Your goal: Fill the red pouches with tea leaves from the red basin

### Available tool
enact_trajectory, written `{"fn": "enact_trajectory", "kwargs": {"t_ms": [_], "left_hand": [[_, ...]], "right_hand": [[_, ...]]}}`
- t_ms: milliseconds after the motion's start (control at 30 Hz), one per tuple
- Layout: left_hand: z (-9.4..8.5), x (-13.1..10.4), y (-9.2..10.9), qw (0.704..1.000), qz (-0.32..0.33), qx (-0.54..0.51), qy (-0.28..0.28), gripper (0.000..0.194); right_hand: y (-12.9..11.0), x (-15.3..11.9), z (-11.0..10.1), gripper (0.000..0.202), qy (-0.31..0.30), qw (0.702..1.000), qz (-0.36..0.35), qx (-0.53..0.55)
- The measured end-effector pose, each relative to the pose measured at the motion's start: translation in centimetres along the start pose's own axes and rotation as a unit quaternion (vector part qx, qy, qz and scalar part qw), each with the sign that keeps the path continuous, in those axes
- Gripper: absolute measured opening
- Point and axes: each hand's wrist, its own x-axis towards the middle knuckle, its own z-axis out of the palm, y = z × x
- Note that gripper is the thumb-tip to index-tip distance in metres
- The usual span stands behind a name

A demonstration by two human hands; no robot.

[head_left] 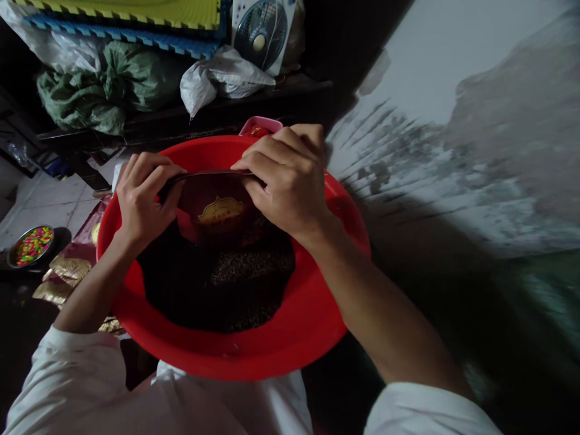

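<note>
A dark red printed packet with a gold label hangs over the large red basin, its top edge stretched between my two hands. My left hand pinches the top left corner of the packet, thumb underneath. At the right end of that edge my right hand is closed on it, knuckles up. Below the packet, dark loose grains or leaves fill the basin's bottom; their exact kind is too dim to tell. The packet's lower part is in shadow.
Gold and maroon packets lie left of the basin, near a metal bowl of colourful small pieces. Behind are a pink container, a shelf with green sacks, foam mats and a fan. A stained wall rises on the right.
</note>
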Motion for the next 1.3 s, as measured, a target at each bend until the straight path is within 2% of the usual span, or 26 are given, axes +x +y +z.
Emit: {"fn": "enact_trajectory", "kwargs": {"t_ms": [167, 367, 600, 733, 933, 1100, 1200, 1300], "left_hand": [[-0.2, 0.3, -0.1, 0.999, -0.02, 0.003, 0.03, 0.012], [-0.1, 0.3, -0.1, 0.999, -0.028, 0.007, 0.022, 0.013], [0.2, 0.2, -1.2, 0.999, -0.042, 0.016, 0.015, 0.016], [-0.2, 0.4, -1.6, 0.998, -0.045, 0.034, 0.015, 0.019], [-2.0, 1.4, 0.1, 0.995, -0.012, 0.091, -0.041, 0.018], [-2.8, 2.2, 1.9, 0.983, 0.009, 0.096, -0.156, 0.023], [-4.2, 3.1, 2.0, 0.981, -0.013, 0.137, -0.133, 0.022], [-7.8, 4.9, -0.4, 0.969, -0.073, 0.224, -0.076, 0.027]], "right_hand": [[1.0, 0.2, -1.1, 0.029, -0.022, 0.999, 0.013, 0.031], [1.1, 0.2, -1.9, 0.033, -0.045, 0.998, 0.033, 0.005], [2.6, -0.1, -0.3, 0.035, 0.0, 0.999, 0.029, 0.041], [3.8, -0.2, 0.5, 0.037, 0.012, 0.998, 0.019, 0.052], [3.8, -0.6, 1.0, 0.032, 0.036, 0.998, 0.015, 0.052], [2.2, -0.8, 1.6, 0.034, 0.043, 0.994, 0.04, 0.091], [2.2, -0.9, 2.4, 0.048, 0.039, 0.985, 0.091, 0.142], [3.2, -1.3, 4.3, 0.061, 0.011, 0.972, 0.129, 0.194]]}}
